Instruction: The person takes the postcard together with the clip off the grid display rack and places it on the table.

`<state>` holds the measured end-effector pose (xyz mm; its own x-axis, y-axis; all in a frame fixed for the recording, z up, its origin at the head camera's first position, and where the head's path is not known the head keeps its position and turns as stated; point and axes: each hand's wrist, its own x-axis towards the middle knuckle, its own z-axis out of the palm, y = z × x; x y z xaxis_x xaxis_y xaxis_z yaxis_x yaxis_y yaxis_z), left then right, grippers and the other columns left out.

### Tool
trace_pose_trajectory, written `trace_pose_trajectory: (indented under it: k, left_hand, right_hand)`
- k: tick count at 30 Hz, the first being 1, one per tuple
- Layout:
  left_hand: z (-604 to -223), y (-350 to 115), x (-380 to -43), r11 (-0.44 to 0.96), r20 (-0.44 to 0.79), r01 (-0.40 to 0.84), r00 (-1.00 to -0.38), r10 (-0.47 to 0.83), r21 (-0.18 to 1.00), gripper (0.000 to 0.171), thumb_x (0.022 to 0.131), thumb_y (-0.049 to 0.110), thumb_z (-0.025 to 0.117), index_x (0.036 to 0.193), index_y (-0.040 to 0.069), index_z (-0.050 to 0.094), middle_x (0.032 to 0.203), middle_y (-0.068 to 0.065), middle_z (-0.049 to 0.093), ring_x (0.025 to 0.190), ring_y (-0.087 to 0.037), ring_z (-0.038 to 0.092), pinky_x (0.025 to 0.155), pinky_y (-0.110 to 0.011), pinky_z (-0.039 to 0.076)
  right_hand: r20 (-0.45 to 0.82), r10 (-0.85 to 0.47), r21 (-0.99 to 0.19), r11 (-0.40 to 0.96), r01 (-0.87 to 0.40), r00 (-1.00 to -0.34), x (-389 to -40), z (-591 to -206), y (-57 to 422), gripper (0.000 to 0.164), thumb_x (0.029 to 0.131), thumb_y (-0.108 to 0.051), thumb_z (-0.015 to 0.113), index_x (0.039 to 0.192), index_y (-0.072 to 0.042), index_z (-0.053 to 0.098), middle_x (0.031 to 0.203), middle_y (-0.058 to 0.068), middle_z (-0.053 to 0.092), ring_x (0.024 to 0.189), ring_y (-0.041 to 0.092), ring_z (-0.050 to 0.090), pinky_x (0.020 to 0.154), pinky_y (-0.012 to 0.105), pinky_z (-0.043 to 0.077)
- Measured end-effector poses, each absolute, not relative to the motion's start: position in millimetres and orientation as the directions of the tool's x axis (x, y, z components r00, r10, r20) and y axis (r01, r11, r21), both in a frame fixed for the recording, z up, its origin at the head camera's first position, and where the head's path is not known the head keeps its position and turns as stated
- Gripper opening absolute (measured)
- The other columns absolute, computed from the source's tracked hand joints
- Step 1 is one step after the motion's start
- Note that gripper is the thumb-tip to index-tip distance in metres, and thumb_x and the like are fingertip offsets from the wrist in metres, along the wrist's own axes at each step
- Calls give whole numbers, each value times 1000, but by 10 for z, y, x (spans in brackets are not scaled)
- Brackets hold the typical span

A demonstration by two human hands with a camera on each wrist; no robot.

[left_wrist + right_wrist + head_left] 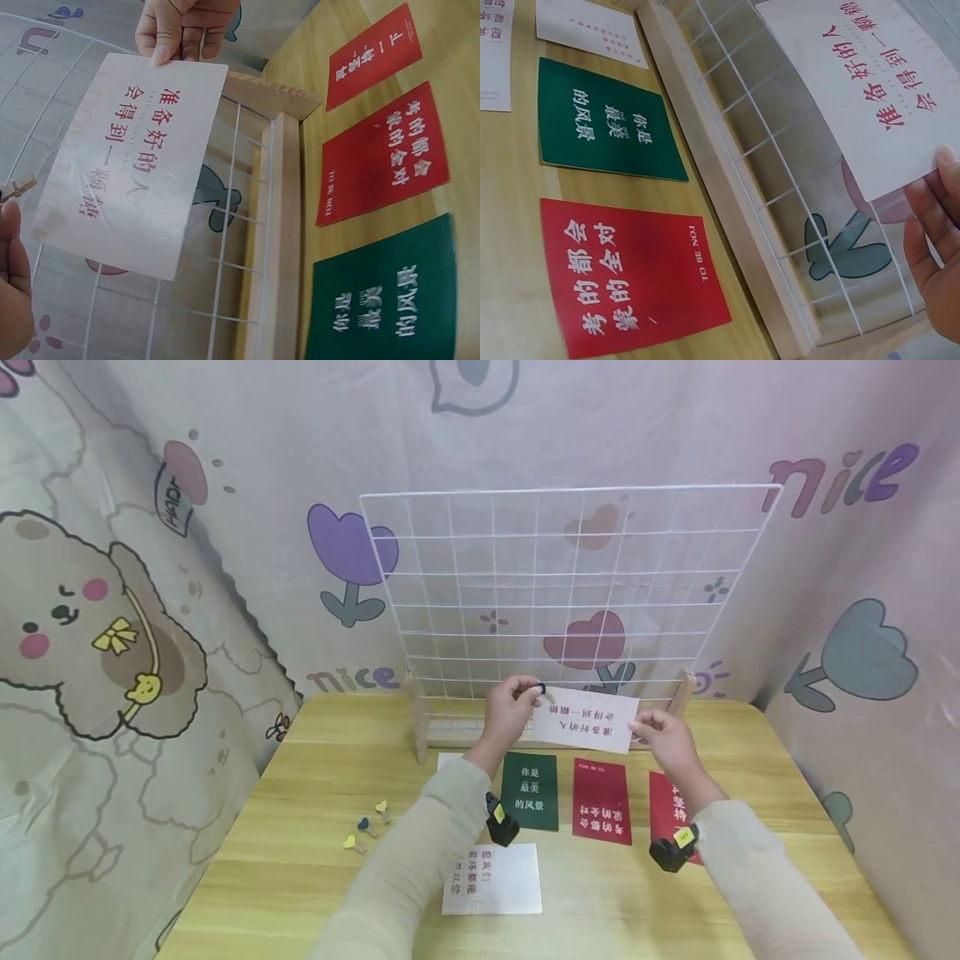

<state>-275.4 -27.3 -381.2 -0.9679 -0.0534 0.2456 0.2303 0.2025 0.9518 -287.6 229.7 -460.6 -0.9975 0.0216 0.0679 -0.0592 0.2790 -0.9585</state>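
Note:
A white card (587,718) with red Chinese writing is held up in front of a white wire grid (570,589). My right hand (663,735) pinches it at one edge, thumb on its printed face, as the right wrist view also shows. Close to the card's opposite upper corner, my left hand (512,710) pinches a small wooden clothespin (19,189) with a dark end. In the left wrist view the clothespin's tip points toward the card, and only part of the left hand shows.
The grid stands in a wooden base (283,225) on a wood-grain table (300,827). Before it lie a green card (530,792), red cards (602,802) and white cards (517,881). Several small clothespins with yellow or blue hearts (363,824) lie left of the left arm. Patterned cloth hangs behind.

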Motion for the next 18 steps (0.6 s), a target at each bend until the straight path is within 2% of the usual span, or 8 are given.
trace_pose_trajectory:
  k: [3, 6, 11, 12, 14, 18]
  left_hand:
    - [-3879, -304, -2695, 208, 204, 189, -977, -55, 960, 10, 82, 8, 57, 91, 3, 60, 78, -4, 56, 68, -12, 55, 59, -21, 46]
    - [-3942, -339, -2639, 229, 174, 154, -982, -70, 961, 10, 82, 9, 57, 91, 4, 60, 77, -3, 57, 68, -13, 55, 59, -22, 46]
    - [-4024, -412, -2560, 226, 143, 125, -988, -64, 966, 11, 82, 9, 57, 91, 4, 60, 77, -3, 57, 68, -13, 56, 64, -32, 48]
    - [-4035, -429, -2541, 225, 136, 119, -989, -61, 967, 11, 82, 10, 57, 92, 4, 60, 77, -3, 58, 68, -13, 56, 65, -34, 48]
    - [-4056, -465, -2503, 224, 119, 104, -991, -55, 969, 11, 82, 10, 57, 92, 4, 60, 78, -3, 58, 69, -13, 56, 67, -35, 48]
    - [-4097, -543, -2416, 249, 95, 81, -994, -45, 965, 11, 83, 9, 57, 92, 4, 60, 80, -5, 58, 72, -17, 55, 63, -27, 47]
  right_hand:
    - [50, 53, -952, 306, -31, -997, -2748, -4518, 2218, 28, 80, -26, 61, 88, 0, 56, 88, 13, 56, 84, 27, 52, 77, 43, 42]
    - [67, 37, -958, 283, -54, -997, -2630, -4464, 2171, 28, 80, -27, 61, 85, 0, 56, 85, 12, 56, 82, 26, 53, 76, 42, 42]
    - [77, 41, -958, 279, -63, -996, -2503, -4431, 2150, 21, 82, -21, 59, 84, -1, 55, 87, 8, 56, 78, 20, 54, 72, 37, 44]
    - [58, 51, -949, 313, -39, -997, -2472, -4397, 2130, 24, 83, -22, 58, 85, 2, 54, 89, 11, 56, 80, 22, 53, 75, 40, 43]
    - [58, 41, -956, 291, -43, -997, -2559, -4598, 2220, 22, 83, -20, 58, 87, 2, 55, 91, 11, 56, 80, 22, 54, 72, 38, 44]
    - [60, 31, -959, 280, -49, -998, -2829, -5265, 2487, 26, 80, -34, 59, 90, -10, 58, 89, 5, 58, 80, 16, 54, 67, 32, 46]
